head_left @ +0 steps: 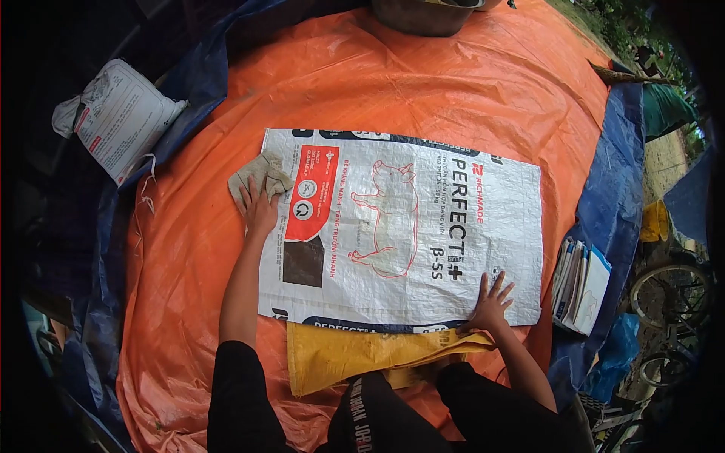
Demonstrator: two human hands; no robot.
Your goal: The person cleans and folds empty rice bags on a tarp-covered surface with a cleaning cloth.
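A white woven feed sack [498, 219] printed with a pig outline lies flat on an orange tarp [317, 90]. My left hand [259, 205] presses a crumpled, greyish-beige cloth [262, 172] against the sack's upper left edge, its fingers partly over the cloth. At the lower right corner of the sack, my right hand [491, 303] rests with spread fingers on the surface and holds nothing. A yellow sack [332, 359] sticks out from under the white one, close to my knees.
Another white sack [124, 117] lies at the upper left on blue tarp. A dark basin [423, 16] stands at the top. Folded sacks [581, 287] are stacked at the right, near a blue plastic bag [621, 351]. Beyond are a yellow bucket [655, 221] and a bicycle [671, 294].
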